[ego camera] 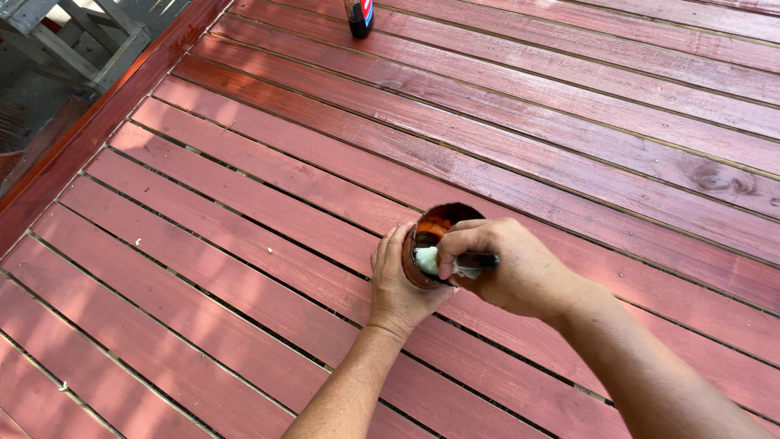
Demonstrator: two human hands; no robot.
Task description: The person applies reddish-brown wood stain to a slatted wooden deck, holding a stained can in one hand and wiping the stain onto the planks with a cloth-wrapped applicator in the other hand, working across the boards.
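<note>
My left hand (396, 280) wraps around a small round can (432, 228) stained reddish-brown, with orange-brown liquid inside. My right hand (508, 264) grips a brush (475, 261) with a dark handle; its pale bristle end (426, 260) rests at the can's near rim. Both hands meet over a red-stained wooden deck (244, 244). The brush's bristle tip is partly hidden by my fingers.
A dark bottle (359, 18) stands on the boards at the far top. The deck's raised edge board (97, 122) runs along the left, with grey wooden steps (73, 41) beyond it. Narrow gaps run between the planks.
</note>
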